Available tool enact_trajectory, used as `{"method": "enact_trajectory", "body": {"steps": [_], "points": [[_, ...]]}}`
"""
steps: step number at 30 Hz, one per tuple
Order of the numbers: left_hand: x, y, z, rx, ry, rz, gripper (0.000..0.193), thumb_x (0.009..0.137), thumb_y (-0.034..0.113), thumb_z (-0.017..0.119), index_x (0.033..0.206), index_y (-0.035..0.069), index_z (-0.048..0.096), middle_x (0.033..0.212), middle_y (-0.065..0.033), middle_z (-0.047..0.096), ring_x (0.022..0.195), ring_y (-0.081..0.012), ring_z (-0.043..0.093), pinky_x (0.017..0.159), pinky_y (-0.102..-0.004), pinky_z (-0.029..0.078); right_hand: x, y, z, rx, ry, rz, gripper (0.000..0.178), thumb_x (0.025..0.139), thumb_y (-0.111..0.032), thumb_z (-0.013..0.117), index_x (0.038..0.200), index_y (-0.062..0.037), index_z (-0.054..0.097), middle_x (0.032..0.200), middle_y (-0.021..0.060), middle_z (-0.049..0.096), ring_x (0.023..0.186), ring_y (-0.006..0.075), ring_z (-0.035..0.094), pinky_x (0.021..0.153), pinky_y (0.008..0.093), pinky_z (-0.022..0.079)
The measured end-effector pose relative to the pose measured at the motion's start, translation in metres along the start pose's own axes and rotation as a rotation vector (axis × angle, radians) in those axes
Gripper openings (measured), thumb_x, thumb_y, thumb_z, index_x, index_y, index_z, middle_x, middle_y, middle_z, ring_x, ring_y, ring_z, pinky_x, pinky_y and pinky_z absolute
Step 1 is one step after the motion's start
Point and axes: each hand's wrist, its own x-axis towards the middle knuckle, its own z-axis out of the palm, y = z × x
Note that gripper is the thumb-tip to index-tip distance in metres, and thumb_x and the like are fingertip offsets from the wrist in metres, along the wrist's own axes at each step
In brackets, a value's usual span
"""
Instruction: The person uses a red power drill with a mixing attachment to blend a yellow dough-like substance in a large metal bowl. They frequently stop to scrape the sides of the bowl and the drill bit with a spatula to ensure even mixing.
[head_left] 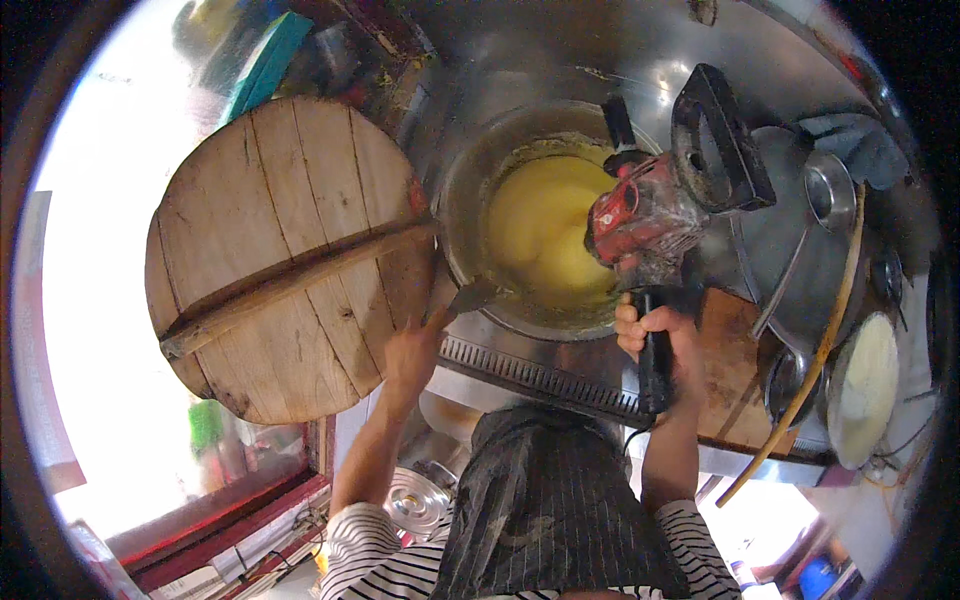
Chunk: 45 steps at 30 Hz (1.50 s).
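A large round metal pot (462, 180) holds a smooth yellow mixture (545, 220). My right hand (660, 335) is wrapped round the black handle of a dusty red electric mixer (655, 220), which hangs over the pot's right side. The mixer's lower end is hidden behind its body. At the pot's near left rim, my left hand (412, 358) grips a flat-bladed scraper (474, 296), its tip reaching over the rim. Close by that hand, a big round wooden lid (290, 200) with a bar handle stands left of the pot.
A slotted metal strip (540, 375) edges the counter in front. To the right are a wooden board (735, 350), a metal ladle (828, 195), a long wooden stick (815, 370), a bowl of pale stuff (865, 385) and a grey cloth (855, 145). A metal lid (415, 500) lies low at left.
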Motion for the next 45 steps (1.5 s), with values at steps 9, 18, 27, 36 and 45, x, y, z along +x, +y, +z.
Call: {"method": "enact_trajectory", "body": {"steps": [9,18,27,36,45], "points": [[0.145,-0.01,-0.005,0.531,0.163,0.396,0.017,0.065,0.019,0.059,0.073,0.007,0.068,0.083,-0.0129,0.062,0.079,-0.0315,0.059,0.07,-0.0388,0.049,0.08,0.001,0.004,-0.08,-0.075,0.005,0.038,0.064,-0.003,0.058,0.1,-0.0003,0.047,0.082,0.0063,0.051,0.063,0.0131,0.048,0.058,0.0245,0.042],[0.201,0.029,-0.004,0.397,-0.086,0.473,0.015,0.072,0.022,0.056,0.073,0.012,0.068,0.077,-0.0132,0.065,0.072,-0.0276,0.064,0.058,-0.0379,0.05,0.108,-0.041,0.0,-0.308,-0.037,-0.086,0.037,0.061,-0.008,0.06,0.096,-0.0029,0.049,0.078,0.0053,0.055,0.059,0.0151,0.049,0.056,0.0256,0.042],[0.173,0.032,0.149,0.314,-0.23,0.51,0.022,0.077,0.02,0.054,0.089,0.007,0.067,0.086,-0.0174,0.065,0.081,-0.0303,0.064,0.066,-0.0445,0.05,0.098,-0.061,-0.003,-0.169,-0.057,-0.131,0.039,0.064,-0.006,0.057,0.102,-0.0043,0.047,0.081,0.004,0.051,0.063,0.0116,0.047,0.057,0.0235,0.04],[0.172,0.008,-0.009,0.463,-0.398,0.369,0.021,0.082,0.022,0.052,0.098,0.016,0.064,0.097,-0.0158,0.061,0.095,-0.0283,0.06,0.075,-0.0408,0.051,0.039,-0.058,-0.018,-0.051,0.006,-0.218,0.039,0.066,-0.003,0.057,0.104,-0.0011,0.045,0.084,0.0071,0.051,0.065,0.0159,0.048,0.059,0.0264,0.042],[0.08,-0.008,0.02,0.436,-0.024,0.35,0.028,0.077,0.011,0.051,0.104,0.006,0.057,0.089,-0.0151,0.059,0.083,-0.0316,0.06,0.063,-0.0412,0.053,-0.008,-0.023,-0.011,-0.071,0.045,-0.132,0.044,0.064,0.001,0.056,0.106,0.0012,0.045,0.085,0.0087,0.05,0.067,0.0158,0.048,0.06,0.0256,0.042]]}}
